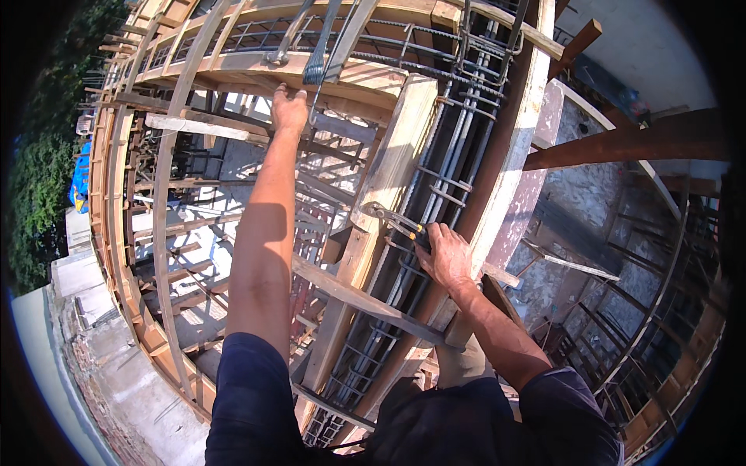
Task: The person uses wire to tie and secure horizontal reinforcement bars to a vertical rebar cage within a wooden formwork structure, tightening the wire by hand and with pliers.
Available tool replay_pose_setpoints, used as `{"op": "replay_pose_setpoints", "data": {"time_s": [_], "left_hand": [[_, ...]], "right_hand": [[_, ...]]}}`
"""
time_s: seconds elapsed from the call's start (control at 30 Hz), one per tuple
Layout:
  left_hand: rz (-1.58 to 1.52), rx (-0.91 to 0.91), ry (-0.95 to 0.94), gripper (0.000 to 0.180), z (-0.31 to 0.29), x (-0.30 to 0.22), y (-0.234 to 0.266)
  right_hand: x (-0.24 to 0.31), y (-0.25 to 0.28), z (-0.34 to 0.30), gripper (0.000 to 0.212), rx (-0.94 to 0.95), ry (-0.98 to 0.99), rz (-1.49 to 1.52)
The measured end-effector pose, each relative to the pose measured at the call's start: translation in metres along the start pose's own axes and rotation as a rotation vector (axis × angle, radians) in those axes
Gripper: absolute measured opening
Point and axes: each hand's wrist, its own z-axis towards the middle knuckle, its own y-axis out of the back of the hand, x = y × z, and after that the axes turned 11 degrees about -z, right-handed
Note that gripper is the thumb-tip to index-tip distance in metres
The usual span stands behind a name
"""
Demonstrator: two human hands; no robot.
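Pincers (394, 220) with yellow on their handles are in my right hand (447, 258). Their rounded jaws lie over the wooden beam's edge, beside the steel bar cage (451, 175). My left hand (289, 113) reaches forward to the lower edge of a curved formwork board (350, 76), its fingers bent and slightly apart. Just right of those fingers, a bundle of thin tie wire (315, 68) hangs over the board. Beside the bundle is a thin metal rod with a hooked end (312, 118). A hammer (278, 57) rests on the formwork just beyond my left hand.
A wooden brace (365, 304) crosses the beam form close to my body. Below on the left are open gaps with props and timbers. Curved formwork (128, 256) and a concrete-topped wall (128, 373) run along the left. A dark red steel beam (629, 146) juts in at right.
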Motion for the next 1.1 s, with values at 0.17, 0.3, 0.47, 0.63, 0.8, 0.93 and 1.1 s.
{"op": "replay_pose_setpoints", "data": {"time_s": [0.17, 0.3, 0.47, 0.63, 0.8, 0.93, 1.1], "left_hand": [[0.156, 0.206, -0.113, 0.041, 0.055, 0.031, -0.029], [-0.315, 0.199, 0.146, 0.024, 0.052, 0.032, -0.022], [-0.316, 0.383, 0.211, 0.036, 0.043, 0.001, -0.006], [-0.274, 0.35, 0.015, 0.061, 0.029, -0.013, -0.026], [-0.038, 0.328, 0.027, 0.051, 0.038, -0.017, -0.04], [-0.322, 0.358, 0.186, 0.029, 0.044, -0.017, -0.032], [-0.742, 0.353, 0.229, 0.023, 0.012, -0.064, -0.047]], "right_hand": [[-0.007, -0.001, 0.004, 0.035, -0.031, -0.029, 0.076], [-0.008, -0.003, 0.003, 0.037, 0.0, -0.031, 0.075], [-0.012, -0.008, 0.01, 0.038, 0.059, -0.03, 0.033], [-0.007, -0.001, 0.011, 0.035, 0.126, -0.053, 0.01], [-0.003, 0.004, 0.013, 0.063, 0.01, -0.037, 0.011], [0.001, 0.003, 0.011, 0.067, 0.002, -0.035, 0.033], [0.0, 0.005, 0.009, 0.071, -0.061, -0.05, 0.049]]}}
